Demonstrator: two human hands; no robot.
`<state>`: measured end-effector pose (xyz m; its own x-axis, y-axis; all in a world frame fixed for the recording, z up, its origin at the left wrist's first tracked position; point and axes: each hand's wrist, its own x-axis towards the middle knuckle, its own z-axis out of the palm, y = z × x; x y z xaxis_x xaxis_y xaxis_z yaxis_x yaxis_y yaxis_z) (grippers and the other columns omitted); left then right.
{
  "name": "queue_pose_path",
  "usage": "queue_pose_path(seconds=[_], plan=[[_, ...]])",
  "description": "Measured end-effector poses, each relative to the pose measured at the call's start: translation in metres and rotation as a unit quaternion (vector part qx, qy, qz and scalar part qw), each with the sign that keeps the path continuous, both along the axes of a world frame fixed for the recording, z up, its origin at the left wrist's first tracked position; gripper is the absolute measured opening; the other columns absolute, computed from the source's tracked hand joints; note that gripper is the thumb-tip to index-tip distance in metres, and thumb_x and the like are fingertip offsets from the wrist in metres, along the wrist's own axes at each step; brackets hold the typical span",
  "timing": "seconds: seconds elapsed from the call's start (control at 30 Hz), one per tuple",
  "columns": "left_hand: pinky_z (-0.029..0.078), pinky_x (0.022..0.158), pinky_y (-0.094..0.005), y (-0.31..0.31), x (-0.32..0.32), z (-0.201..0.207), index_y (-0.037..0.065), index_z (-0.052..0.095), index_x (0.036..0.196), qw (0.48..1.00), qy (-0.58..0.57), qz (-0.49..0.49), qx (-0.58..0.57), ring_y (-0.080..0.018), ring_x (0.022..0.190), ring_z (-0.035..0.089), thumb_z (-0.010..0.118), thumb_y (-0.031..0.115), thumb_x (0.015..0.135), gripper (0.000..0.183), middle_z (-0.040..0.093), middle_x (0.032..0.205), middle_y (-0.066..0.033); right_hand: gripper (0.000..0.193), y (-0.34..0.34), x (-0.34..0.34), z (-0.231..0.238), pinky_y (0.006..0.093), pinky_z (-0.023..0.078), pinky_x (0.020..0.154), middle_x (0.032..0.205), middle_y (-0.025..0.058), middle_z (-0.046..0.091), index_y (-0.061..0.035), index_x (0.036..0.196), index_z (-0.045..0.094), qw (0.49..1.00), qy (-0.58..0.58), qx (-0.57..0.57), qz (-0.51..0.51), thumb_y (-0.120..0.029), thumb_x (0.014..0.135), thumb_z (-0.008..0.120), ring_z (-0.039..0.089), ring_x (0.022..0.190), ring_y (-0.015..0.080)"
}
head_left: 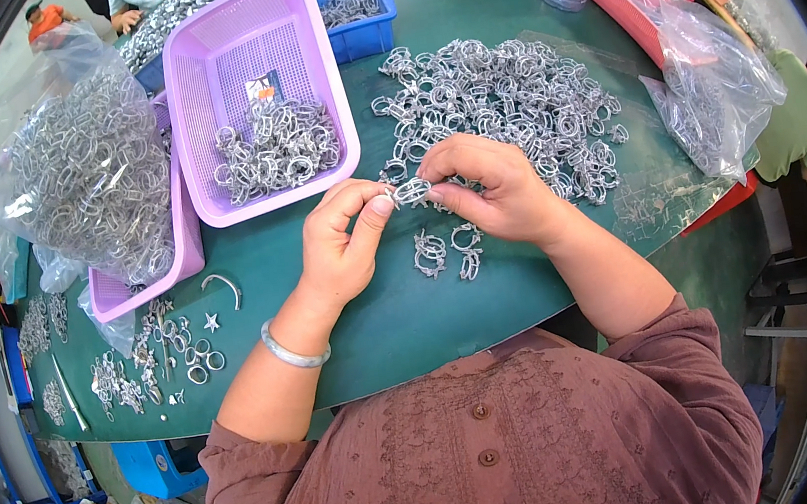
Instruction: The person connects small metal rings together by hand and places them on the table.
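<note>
Between my two hands, over the near edge of a large pile of silvery metal rings [507,108], is one openwork metal ring [412,190]. My left hand [346,231] pinches its left end between thumb and forefinger. With thumb and curled fingers, my right hand [491,186] grips its right side. Just below the hands, a few similar rings [430,254] lie apart on the green tabletop [354,344]. Left of my left hand stands a lilac mesh basket [197,192], tilted, with a heap of rings [280,151] and a small tag inside.
A clear bag full of rings [84,155] sits in a second lilac basket [189,243]. Loose rings [197,358], a star piece [212,322] and a pointed tool [69,392] lie at left. A blue bin [367,40] and pink tray [630,7] stand behind. Another person's hand [128,22] shows far left.
</note>
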<state>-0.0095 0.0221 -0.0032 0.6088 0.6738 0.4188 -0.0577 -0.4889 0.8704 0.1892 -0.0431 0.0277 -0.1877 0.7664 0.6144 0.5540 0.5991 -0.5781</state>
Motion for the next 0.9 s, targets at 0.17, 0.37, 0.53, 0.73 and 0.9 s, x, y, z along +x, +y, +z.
queue_pose_path(seconds=[0.17, 0.37, 0.53, 0.73, 0.9], plan=[[0.042, 0.072, -0.0228, 0.0003, 0.0003, 0.0029, -0.003, 0.058, 0.094, 1.0, -0.002, -0.021, -0.002, -0.0101, 0.08, 0.051, 0.049, 0.012, 0.092, 0.018, 0.057, 0.088, -0.0055, 0.012, -0.0028, 0.0013, -0.0013, 0.0261, 0.047, 0.068, 0.084, 0.0071, 0.061, -0.0004, 0.087, 0.057, 0.993, 0.066, -0.099, 0.014, -0.001, 0.077, 0.063, 0.059, 0.076, 0.0151], [0.043, 0.072, -0.0237, 0.0, 0.0002, 0.0037, -0.004, 0.057, 0.093, 0.999, 0.017, -0.026, 0.025, -0.0117, 0.079, 0.053, 0.05, 0.011, 0.091, 0.017, 0.057, 0.087, -0.0063, 0.009, -0.0037, 0.002, -0.0016, 0.023, 0.044, 0.068, 0.086, 0.0034, 0.058, 0.0, 0.088, 0.056, 0.969, 0.144, -0.197, 0.034, -0.005, 0.082, 0.061, 0.053, 0.077, 0.0084], [0.043, 0.07, -0.0234, 0.0, -0.0007, 0.0034, -0.004, 0.056, 0.092, 0.999, 0.025, -0.03, 0.008, -0.012, 0.077, 0.053, 0.05, 0.01, 0.09, 0.015, 0.056, 0.086, -0.0069, 0.008, -0.0037, 0.0012, -0.0018, 0.0225, 0.043, 0.068, 0.088, 0.0032, 0.057, 0.0002, 0.088, 0.056, 0.961, 0.163, -0.22, 0.041, -0.006, 0.083, 0.06, 0.052, 0.078, 0.0076], [0.041, 0.062, -0.027, -0.0032, 0.0034, 0.0069, -0.002, 0.059, 0.081, 1.0, 0.012, -0.01, -0.007, -0.0162, 0.067, 0.051, 0.058, 0.01, 0.084, 0.012, 0.055, 0.072, -0.0071, 0.008, -0.003, 0.0023, -0.0042, 0.0224, 0.043, 0.067, 0.086, 0.0026, 0.057, -0.0001, 0.087, 0.056, 0.963, 0.148, -0.219, 0.045, -0.007, 0.084, 0.059, 0.051, 0.076, 0.0072], [0.04, 0.06, -0.0273, -0.0031, 0.0042, 0.0066, -0.002, 0.059, 0.079, 1.0, 0.014, -0.006, -0.013, -0.0159, 0.065, 0.05, 0.059, 0.01, 0.084, 0.013, 0.054, 0.069, -0.007, 0.008, -0.0027, 0.002, -0.0024, 0.0233, 0.043, 0.066, 0.084, 0.0031, 0.058, -0.0001, 0.086, 0.057, 0.97, 0.127, -0.202, 0.037, -0.007, 0.084, 0.059, 0.051, 0.074, 0.0082]])
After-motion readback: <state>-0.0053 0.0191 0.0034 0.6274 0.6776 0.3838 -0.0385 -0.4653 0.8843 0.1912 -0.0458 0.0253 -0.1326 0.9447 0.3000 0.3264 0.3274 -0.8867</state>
